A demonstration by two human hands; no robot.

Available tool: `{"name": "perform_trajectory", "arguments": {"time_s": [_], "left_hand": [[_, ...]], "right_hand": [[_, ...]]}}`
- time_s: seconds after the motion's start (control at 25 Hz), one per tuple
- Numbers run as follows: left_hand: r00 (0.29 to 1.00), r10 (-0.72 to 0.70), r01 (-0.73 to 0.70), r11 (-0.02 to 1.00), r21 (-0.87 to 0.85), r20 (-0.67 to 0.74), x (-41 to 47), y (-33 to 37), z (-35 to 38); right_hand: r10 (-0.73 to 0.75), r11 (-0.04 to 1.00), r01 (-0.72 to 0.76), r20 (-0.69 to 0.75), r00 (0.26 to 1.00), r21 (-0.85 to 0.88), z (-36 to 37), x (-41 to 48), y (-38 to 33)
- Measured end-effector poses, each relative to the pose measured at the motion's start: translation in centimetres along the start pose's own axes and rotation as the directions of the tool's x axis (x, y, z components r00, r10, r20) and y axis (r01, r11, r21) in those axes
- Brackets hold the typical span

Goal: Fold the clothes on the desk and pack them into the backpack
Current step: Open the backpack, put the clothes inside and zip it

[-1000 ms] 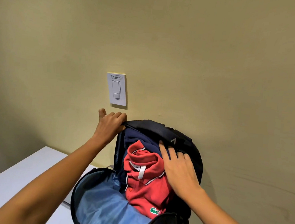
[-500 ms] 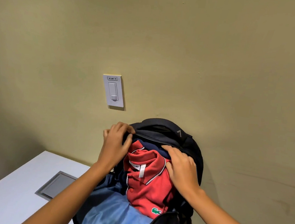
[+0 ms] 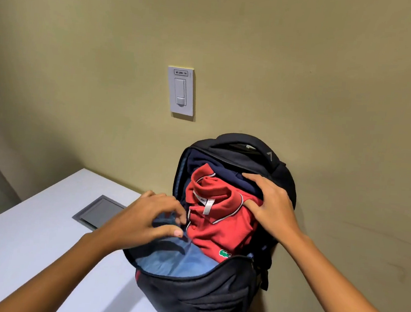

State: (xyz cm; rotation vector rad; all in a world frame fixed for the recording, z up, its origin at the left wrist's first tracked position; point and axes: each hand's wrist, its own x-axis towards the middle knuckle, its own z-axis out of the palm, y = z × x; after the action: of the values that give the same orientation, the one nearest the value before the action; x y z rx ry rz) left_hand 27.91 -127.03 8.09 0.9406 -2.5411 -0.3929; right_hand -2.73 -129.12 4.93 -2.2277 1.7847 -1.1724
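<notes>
Red polo (image 3: pixel 221 222) inside open black backpack (image 3: pixel 199 297)

The backpack (image 3: pixel 199 294) stands on the desk (image 3: pixel 30 240) against the wall (image 3: pixel 330 79), holding a collared shirt (image 3: pixel 221 222) in front of a second garment (image 3: pixel 223 167), with the right hand (image 3: pixel 272 206) on both, the left hand (image 3: pixel 144 217) at the opening's left edge, a hatch (image 3: pixel 100 211) in the desk further left, and a switch (image 3: pixel 180 91) on the wall above.

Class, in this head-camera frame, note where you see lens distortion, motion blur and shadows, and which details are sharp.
Head view: the wide-angle lens tilts the light switch off vertical. The left hand looks slightly motion-blurred at its fingers. The crocodile logo on the red polo shirt is crisp. The switch casts a thin shadow to its right and below. Lighting is soft, with no glare.
</notes>
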Motion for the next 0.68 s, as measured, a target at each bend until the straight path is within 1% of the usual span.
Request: {"name": "perform_trajectory", "arguments": {"time_s": [0.08,0.12,0.16,0.28,0.4,0.48,0.52,0.56,0.6,0.68], "left_hand": [[0.981,-0.087,0.116,0.979,-0.168,0.175,-2.0,-0.2,0.0],[0.969,-0.114,0.161,0.964,-0.213,0.218,-2.7,-0.2,0.0],[0.965,-0.126,0.18,0.955,-0.234,0.23,-3.3,-0.1,0.1],[0.964,-0.108,0.158,0.967,-0.199,0.241,-3.9,0.7,0.5],[0.943,-0.116,0.172,0.972,-0.159,0.312,-4.5,1.7,0.7],[0.937,-0.093,0.127,0.989,-0.08,0.336,-4.9,2.2,1.0],[0.944,-0.088,0.109,0.993,-0.048,0.317,-4.8,2.4,1.1],[0.961,-0.091,0.106,0.993,-0.042,0.26,-4.5,2.6,0.9],[0.98,-0.102,0.112,0.992,-0.05,0.171,-3.9,2.8,0.7],[0.993,-0.092,0.092,0.996,0.003,-0.072,-2.0,3.0,0.2]], "right_hand": [[-0.025,1.0,0.025,-0.008,1.0,0.003,0.0,0.0,0.1],[-0.039,0.999,0.039,-0.008,0.999,0.005,0.0,0.0,0.1],[-0.048,0.999,0.048,-0.003,0.999,0.004,0.0,0.0,0.1],[-0.052,0.999,0.052,0.01,0.999,-0.005,0.0,-0.1,0.1],[-0.05,0.999,0.051,0.024,0.998,-0.016,0.2,-0.4,0.1],[-0.051,0.998,0.052,0.021,0.998,-0.037,0.2,-0.7,0.1],[-0.052,0.997,0.053,0.021,0.998,-0.05,0.2,-0.8,0.2],[-0.053,0.997,0.055,0.026,0.998,-0.061,0.2,-0.9,0.2],[-0.055,0.996,0.057,0.033,0.998,-0.069,0.2,-1.0,0.2],[-0.052,0.995,0.056,0.046,0.998,-0.081,0.1,-1.0,0.1]]}}
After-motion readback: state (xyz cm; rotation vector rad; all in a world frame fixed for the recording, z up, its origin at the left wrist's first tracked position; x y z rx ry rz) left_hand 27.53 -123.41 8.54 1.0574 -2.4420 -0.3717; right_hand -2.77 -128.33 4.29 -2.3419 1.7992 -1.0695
